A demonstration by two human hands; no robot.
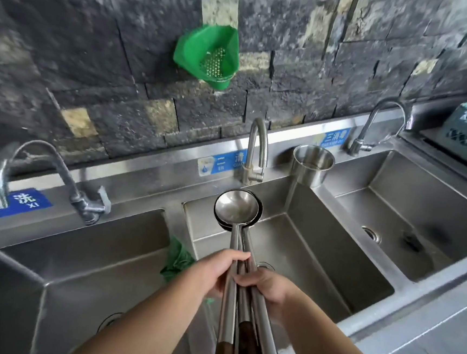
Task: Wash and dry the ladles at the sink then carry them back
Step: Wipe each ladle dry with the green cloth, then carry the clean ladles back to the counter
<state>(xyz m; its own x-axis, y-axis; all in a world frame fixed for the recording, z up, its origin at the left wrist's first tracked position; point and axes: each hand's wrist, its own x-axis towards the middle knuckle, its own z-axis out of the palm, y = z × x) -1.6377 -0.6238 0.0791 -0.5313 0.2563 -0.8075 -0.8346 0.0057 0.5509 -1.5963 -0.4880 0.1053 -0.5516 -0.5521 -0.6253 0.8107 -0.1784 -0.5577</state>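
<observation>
Three-basin stainless sink against a dark stone wall. Person stood at the middle basin (317, 269), both arms forward.

Ladles (237, 209): a bundle of long-handled steel ones, bowls nested and stacked, held out over the middle basin just below its faucet (257, 148). At least three shafts visible; two ended in dark wooden grips near the bottom edge of view. Exact count unclear, since the bowls hid one another.

Left hand (218, 268) was curled around the shafts from the left. Right hand (266, 285) closed on the same shafts just behind it, from the right. Two-handed hold probably served to keep the loose handles gathered and the bowls aligned under the spout.

No water seen running; bowls looked dry or only filmed, so washing judged not yet begun.

Also noted: green cloth (175, 259) draped on the divider between left and middle basins, likely for scrubbing or drying; steel canister (312, 166) on the back ledge; green strainer (209, 54) hung on the wall.
</observation>
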